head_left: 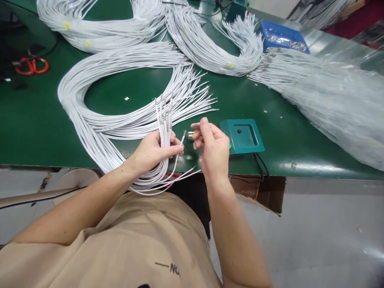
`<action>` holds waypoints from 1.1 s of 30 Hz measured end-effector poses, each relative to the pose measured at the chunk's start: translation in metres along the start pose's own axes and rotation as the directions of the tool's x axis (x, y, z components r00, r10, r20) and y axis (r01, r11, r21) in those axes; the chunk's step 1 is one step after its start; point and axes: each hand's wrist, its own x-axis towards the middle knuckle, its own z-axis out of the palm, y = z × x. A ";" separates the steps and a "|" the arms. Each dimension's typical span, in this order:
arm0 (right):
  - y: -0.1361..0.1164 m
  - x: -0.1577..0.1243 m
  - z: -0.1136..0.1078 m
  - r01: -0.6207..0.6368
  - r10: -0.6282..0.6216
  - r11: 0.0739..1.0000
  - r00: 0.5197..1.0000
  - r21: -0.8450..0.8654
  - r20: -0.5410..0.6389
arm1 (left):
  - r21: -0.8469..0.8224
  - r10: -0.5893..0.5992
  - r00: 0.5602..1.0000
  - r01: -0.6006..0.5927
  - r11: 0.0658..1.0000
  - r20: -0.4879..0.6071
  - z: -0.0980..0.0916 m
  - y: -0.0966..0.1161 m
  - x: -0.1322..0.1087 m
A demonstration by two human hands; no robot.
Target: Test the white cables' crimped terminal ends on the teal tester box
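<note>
Green table (27,120) is covered over much of its far side by looped white cables: a left loop (111,34) and a right loop (210,56), both marked with yellow spots. At the far right, a pile of cables (333,92) is seen under what appears to be clear plastic, near a blue tray (278,26) filled with small metal pieces. Red-handled scissors (33,64) are noted at the far left. Space just beside the right hand (215,150) is taken up by a teal box (246,136), and space behind the left hand (154,150) by a large cable loop (72,88).

A bunch of white cables (164,134) is gripped in the closed left hand at the table's near edge, metal-tipped ends upright and uneven, lower lengths curved below the hand. One cable (181,143) is set apart at the thumb, tilted toward the right hand. The right hand is held partly curled; whether the small metal part (190,135) at its fingertips is gripped cannot be told.
</note>
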 end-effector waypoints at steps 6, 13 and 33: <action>0.005 -0.012 0.005 -0.063 0.072 0.987 0.996 -0.150 0.058 | 0.162 0.037 0.999 -0.032 0.986 -0.029 0.001 0.003 0.000; 0.015 -0.006 0.001 -0.277 0.228 0.935 0.948 0.223 0.222 | 0.038 -0.009 0.999 0.010 0.999 -0.031 0.003 0.002 0.000; 0.012 -0.003 -0.003 -0.370 0.301 0.890 0.916 0.267 0.267 | 0.100 0.005 0.999 -0.009 0.995 0.033 0.001 0.005 -0.003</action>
